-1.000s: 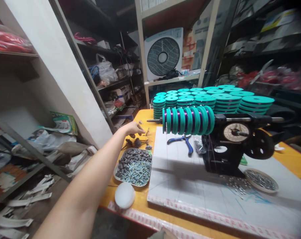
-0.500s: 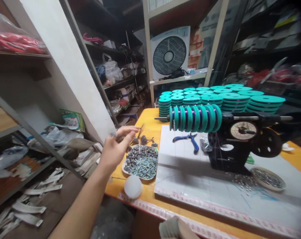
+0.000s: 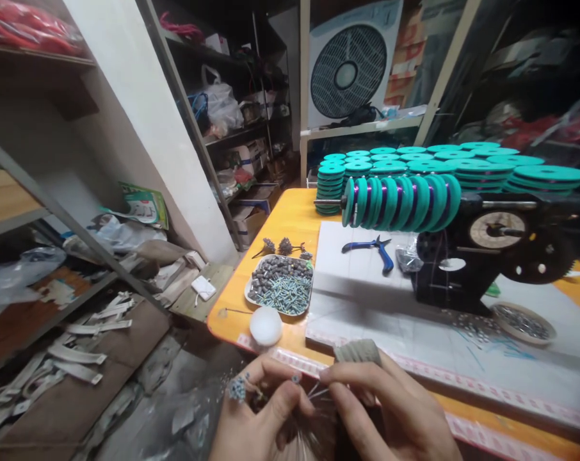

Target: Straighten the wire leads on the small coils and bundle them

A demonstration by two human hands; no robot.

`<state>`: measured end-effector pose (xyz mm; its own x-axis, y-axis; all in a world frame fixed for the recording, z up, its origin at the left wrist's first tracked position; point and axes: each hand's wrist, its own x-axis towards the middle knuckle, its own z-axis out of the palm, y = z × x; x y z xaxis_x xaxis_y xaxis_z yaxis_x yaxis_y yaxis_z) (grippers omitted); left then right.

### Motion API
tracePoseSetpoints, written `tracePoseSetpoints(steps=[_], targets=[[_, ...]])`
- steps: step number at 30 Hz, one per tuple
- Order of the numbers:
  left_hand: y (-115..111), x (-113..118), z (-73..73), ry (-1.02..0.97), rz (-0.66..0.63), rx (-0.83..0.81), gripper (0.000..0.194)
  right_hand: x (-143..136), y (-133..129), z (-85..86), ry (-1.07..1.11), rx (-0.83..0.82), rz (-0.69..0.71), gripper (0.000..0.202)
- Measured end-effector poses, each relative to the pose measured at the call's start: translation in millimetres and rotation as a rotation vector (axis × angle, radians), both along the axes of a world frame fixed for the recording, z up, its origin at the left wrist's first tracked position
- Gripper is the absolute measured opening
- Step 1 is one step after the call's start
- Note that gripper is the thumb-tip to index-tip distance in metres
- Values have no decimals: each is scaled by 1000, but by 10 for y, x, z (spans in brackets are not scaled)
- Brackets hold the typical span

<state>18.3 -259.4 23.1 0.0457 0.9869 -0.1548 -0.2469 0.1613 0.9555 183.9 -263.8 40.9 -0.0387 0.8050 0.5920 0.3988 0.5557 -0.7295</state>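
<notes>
The left hand (image 3: 261, 413) has been drawn back from above the tray (image 3: 290, 314), where it was seen half a second ago, and has been brought to the near edge of the counter (image 3: 290, 208). It is now met there by the right hand (image 3: 395, 410), of which nothing could be clearly seen before. The work is thus shifted from the tray side to the narrow space between the two hands.

The left fingers are curled inward, and a bunch of small blue-grey pieces (image 3: 237, 388) is held at their outer side. The right index finger and thumb are brought nearly together at the tips; thin pale strands (image 3: 313, 392) appear to be pinched there, though the grip is too blurred to be certain.

Dark spiky clusters (image 3: 285, 246) are left lying just behind the tray, which is filled with dark lumps (image 3: 273, 266) and blue-green pins (image 3: 283, 294). A white round object (image 3: 265, 326) is set just in front of it. Blue-handled pliers (image 3: 386, 258) and the green spools (image 3: 400, 203) are left untouched, well apart from both hands.
</notes>
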Motion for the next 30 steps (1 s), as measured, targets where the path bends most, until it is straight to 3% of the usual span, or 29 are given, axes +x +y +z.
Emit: tracePoseSetpoints(steps=[7,14,21,30], targets=[[-82,-8,-182,-189,-139,-89,32,-45,-12,-10,-54,-34,57,15],[-155,32,-134,-256,-95,-198,35,-28,-41,47,-132,-123,121,17],[-153,51,-189,-331,-150,-118,25,-23,-88,-19,-132,-114,94,16],[-171,11,-165,-356,-139,-165,22,-21,-74,-1,-139,-81,124,17]])
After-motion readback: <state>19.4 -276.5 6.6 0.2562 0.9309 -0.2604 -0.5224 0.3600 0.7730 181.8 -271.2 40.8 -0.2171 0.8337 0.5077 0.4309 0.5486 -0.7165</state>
